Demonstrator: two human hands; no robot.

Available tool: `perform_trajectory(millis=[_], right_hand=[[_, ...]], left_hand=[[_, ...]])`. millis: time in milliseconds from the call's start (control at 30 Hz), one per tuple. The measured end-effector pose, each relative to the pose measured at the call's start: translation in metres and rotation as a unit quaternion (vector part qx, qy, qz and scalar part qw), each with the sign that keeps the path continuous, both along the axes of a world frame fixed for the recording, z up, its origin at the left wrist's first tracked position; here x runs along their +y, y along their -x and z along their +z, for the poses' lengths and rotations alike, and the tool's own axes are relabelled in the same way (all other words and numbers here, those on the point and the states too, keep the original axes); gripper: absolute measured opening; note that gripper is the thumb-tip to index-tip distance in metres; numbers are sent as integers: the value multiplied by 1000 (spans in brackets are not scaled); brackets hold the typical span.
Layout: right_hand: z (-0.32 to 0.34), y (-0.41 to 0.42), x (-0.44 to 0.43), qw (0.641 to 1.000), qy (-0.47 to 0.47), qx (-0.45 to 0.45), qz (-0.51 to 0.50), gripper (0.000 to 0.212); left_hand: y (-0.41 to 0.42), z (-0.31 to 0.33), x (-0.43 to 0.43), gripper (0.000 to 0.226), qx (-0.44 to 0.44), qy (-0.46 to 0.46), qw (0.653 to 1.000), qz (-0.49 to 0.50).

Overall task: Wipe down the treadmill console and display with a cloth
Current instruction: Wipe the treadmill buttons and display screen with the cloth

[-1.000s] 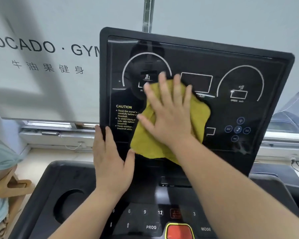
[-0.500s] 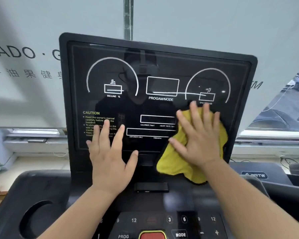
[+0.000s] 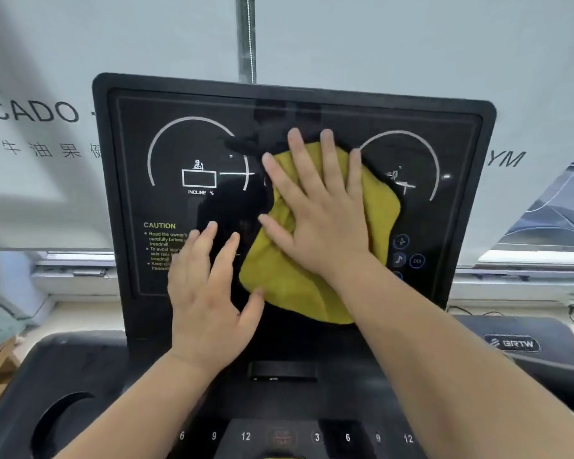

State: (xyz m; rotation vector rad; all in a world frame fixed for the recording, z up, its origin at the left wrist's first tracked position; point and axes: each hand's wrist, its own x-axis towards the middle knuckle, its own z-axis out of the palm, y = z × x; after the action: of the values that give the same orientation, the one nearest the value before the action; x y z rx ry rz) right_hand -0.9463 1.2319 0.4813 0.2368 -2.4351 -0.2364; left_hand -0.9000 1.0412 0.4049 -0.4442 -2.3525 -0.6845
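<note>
At the middle of the upright treadmill display (image 3: 186,213), the right hand (image 3: 318,210) presses the yellow cloth (image 3: 289,286) flat, fingers spread, while the left hand (image 3: 206,293) rests bare on the glass just beside it, fingers straight and slightly apart. That bare palm may leave fresh smears, and a rightward sweep could trigger the touch buttons (image 3: 401,256).

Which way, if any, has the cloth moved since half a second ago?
Yes, the cloth went left and up, from below the speed dial to the middle of the display.
</note>
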Motion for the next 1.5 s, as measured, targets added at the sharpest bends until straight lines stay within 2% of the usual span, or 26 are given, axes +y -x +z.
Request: perform_trajectory(millis=[133, 267, 400, 567, 733, 867, 1000, 1100, 1267, 1333, 1500], right_hand=[[-49, -30, 31, 997, -36, -7, 62, 74], [-70, -58, 96, 999, 26, 16, -35, 78], [-39, -51, 132, 990, 101, 16, -97, 84], [38, -6, 119, 965, 204, 52, -157, 87], [47, 10, 67, 983, 136, 37, -118, 88], [-10, -17, 41, 999, 37, 6, -28, 84], [-56, -45, 71, 1000, 7, 8, 0, 83], [-49, -50, 108, 998, 22, 14, -55, 87], [9, -24, 122, 974, 173, 41, -142, 86], [29, -10, 107, 964, 203, 49, -163, 86], [26, -1, 61, 981, 145, 37, -122, 85]], left_hand=[[4, 4, 22, 68, -10, 29, 1000, -1], [0, -4, 31, 74, -48, 31, 998, 1], [1, -5, 26, 74, -62, 34, 997, -6], [-1, -1, 30, 73, -71, 22, 997, -4], [-2, 1, 30, 71, -67, 17, 998, -1], [-3, 0, 32, 76, -68, 25, 997, 5], [-3, 1, 33, 78, -61, 31, 998, 10], [-4, 1, 31, 80, -71, 39, 997, 6], [-5, 4, 27, 81, -75, 45, 996, 1], [-5, 5, 24, 79, -80, 42, 996, -10], [-5, 10, 21, 70, -82, 37, 995, -34]])
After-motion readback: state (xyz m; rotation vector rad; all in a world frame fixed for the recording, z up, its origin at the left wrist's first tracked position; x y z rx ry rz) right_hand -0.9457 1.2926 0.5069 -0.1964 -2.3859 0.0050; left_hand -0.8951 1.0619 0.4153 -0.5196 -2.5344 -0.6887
